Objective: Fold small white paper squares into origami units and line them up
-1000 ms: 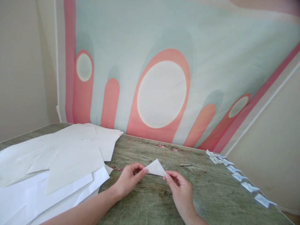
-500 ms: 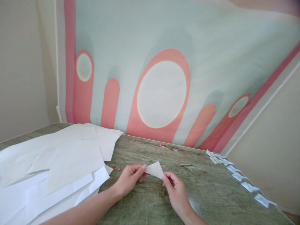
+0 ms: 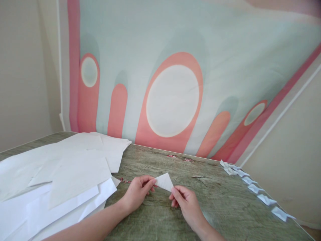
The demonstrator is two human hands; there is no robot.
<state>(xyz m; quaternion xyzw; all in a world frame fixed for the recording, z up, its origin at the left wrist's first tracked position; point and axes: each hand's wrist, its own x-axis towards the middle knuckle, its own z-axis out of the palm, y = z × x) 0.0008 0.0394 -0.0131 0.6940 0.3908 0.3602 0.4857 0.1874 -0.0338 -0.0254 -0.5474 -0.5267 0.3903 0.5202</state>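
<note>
- Left hand [image 3: 137, 192], lower centre of the frame: thumb and fingers pinched on the left corner of a small white folded paper [image 3: 165, 181]; forearm runs in from the bottom edge, left of centre.
- Right hand [image 3: 186, 200], just right of it: thumb against bent fingers, gripping the paper's lower right corner.
- Folded paper: triangular, one point up, spanning the gap between both hands, below the centre of the frame. Whether it touches the table [image 3: 225, 207] cannot be told.
- Table: greenish-brown, wood-grained, with small reddish patches [image 3: 187, 160] near its far edge.
- Lower left: loose white sheets [image 3: 82, 170], overlapping at various angles, partly behind the left forearm.
- Lower right: a row of small folded white pieces [image 3: 266, 200] along the table's edge; the farthest ones overlap.
- Upper frame: pale green hanging [image 3: 173, 100] with coral, round-topped bars and whitish discs.
</note>
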